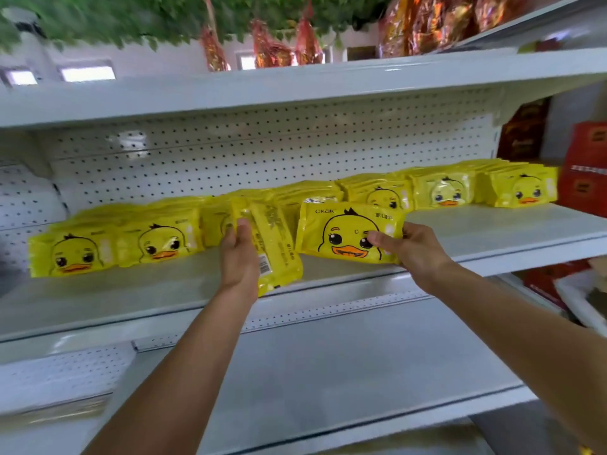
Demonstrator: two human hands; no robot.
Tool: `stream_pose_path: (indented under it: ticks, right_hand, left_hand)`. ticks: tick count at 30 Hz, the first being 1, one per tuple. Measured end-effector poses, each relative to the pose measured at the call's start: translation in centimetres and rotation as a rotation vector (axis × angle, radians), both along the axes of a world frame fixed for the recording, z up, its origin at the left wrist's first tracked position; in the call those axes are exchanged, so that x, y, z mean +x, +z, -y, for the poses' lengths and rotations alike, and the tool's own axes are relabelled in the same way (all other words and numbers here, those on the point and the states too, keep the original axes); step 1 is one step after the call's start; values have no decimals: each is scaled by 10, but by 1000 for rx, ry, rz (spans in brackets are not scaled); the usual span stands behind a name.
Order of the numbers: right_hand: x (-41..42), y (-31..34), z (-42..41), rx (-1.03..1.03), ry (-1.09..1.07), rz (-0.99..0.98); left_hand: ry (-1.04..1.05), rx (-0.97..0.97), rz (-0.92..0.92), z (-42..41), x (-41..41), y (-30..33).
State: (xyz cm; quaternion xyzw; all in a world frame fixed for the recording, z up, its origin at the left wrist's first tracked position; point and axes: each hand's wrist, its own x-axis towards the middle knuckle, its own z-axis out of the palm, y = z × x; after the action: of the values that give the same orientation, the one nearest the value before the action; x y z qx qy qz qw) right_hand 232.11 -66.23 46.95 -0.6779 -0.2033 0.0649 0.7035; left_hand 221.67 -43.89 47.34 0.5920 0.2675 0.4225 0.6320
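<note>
My left hand [239, 254] grips a yellow duck-print pack [274, 247] held edge-on, its barcode side facing right, above the white shelf [164, 290]. In my right hand [409, 246] is a second yellow duck pack [345, 233], face toward me, with my thumb across its front near the right end. Behind both, a row of the same yellow duck packs stands along the shelf: stacks at the left [115, 244] and at the right [460, 190].
White perforated back panel [262, 152] behind the packs. An upper shelf [295, 83] carries red-gold bags. Red boxes [584, 169] stand at the far right. A lower white shelf [328, 372] lies beneath my arms. Green foliage hangs overhead.
</note>
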Motion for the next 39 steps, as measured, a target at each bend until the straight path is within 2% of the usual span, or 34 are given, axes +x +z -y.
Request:
stream_pose_path:
  ticks: [4,9,15,20,23,25,26,28,30,32,34,35,37,39]
  right_hand:
    - [1,2,-61,-147,12,113]
    - [2,0,-141,-280,-9,224]
    - [15,-3,-217,-366,-66,267]
    - [28,-2,-249,-410,-92,287]
    - [30,-1,-254,-513,-134,286]
    - [25,0,-254,-621,-240,367]
    - [22,0,-253,-616,-322,465]
    - [14,-3,-249,-420,-379,709]
    - [-2,-3,-242,-293,-112,848]
    - [-18,-4,-238,-451,225,933]
    - [-25,-5,-238,-539,340,1064]
    - [-24,-5,-239,-448,322,1094]
    - [-22,-1,-235,-140,225,972]
    - [-26,10,-224,107,204,575]
  left_hand:
    - [141,30,16,-68,-20,11]
    - [190,-94,5,-132,-41,14]
    - [172,-193,-27,-181,-53,7]
    - [98,-281,-55,-195,-54,2]
    - [50,-304,-68,-189,-54,5]
    - [15,-328,-65,-185,-53,6]
    - [-2,-346,-48,-183,-50,7]
    - [-44,-383,28,-178,-45,7]
    - [-87,-398,120,-171,-36,10]
    - [-130,-405,176,-160,-27,13]
    - [-238,-428,234,-146,-20,17]
    - [-317,-436,266,-139,-17,19]
    - [-372,-406,275,-124,-14,24]
    - [-238,-255,186,-116,-11,28]
